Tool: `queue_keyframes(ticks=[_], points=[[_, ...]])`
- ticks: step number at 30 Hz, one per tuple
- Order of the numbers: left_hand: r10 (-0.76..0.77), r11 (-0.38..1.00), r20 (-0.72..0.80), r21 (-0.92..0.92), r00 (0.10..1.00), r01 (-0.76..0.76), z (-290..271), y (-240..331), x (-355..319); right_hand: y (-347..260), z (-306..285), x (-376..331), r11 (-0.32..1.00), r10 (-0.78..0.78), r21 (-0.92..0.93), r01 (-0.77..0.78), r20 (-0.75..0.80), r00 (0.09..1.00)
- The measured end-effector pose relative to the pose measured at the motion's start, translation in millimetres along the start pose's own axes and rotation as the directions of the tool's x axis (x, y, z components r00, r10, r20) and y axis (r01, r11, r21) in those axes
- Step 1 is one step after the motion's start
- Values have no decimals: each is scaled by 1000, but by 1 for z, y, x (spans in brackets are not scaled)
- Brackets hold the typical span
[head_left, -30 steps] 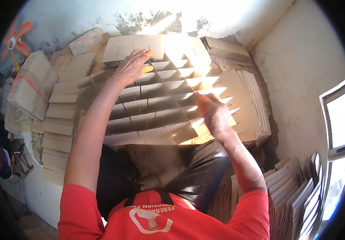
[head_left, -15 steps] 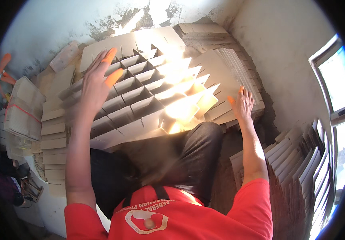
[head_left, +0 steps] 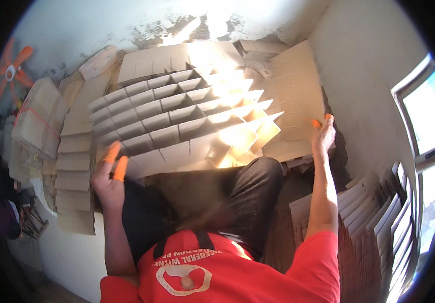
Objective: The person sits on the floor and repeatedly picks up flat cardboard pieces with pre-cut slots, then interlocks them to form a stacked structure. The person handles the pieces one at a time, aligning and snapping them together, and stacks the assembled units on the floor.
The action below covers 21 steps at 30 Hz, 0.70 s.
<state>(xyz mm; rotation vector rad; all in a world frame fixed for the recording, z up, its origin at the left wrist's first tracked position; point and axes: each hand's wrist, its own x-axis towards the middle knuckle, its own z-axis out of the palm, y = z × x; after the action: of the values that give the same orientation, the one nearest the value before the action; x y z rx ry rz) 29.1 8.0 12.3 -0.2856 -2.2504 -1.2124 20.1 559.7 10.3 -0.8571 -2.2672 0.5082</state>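
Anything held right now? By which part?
Right hand: cardboard sheet, by the near end of its right edge. Left hand: nothing visibly held.

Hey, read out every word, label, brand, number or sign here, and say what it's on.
Red shirt: white lettering beside a white emblem; I won't copy out the wording.
Cardboard grid: no lettering visible.
Slotted cardboard sheet at right: no lettering visible.

I see the right hand (head_left: pixel 323 138) holding a slotted cardboard sheet (head_left: pixel 293 93), the left hand (head_left: pixel 109 178) beside a cardboard divider grid (head_left: pixel 183 115).
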Motion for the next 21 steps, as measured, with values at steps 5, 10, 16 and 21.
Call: queue_keyframes(ticks=[5, 10, 16, 21], points=[[188, 982, 149, -10, 971, -189, 30, 15, -4, -95, -58, -4, 886, -312, 296, 356, -188, 931], [278, 953, 231, 51, 932, -297, 56, 17, -3, -201, -106, -36, 657, -430, 749, 87, 277, 859], [335, 927, 323, 53, 885, -371, 81, 3, -3, -235, -74, -72, 655, -619, 741, 151, 411, 669], [352, 920, 318, 56, 880, -388, 86, -4, -2, -251, -58, -88, 661, -617, 747, 70, 487, 619]])
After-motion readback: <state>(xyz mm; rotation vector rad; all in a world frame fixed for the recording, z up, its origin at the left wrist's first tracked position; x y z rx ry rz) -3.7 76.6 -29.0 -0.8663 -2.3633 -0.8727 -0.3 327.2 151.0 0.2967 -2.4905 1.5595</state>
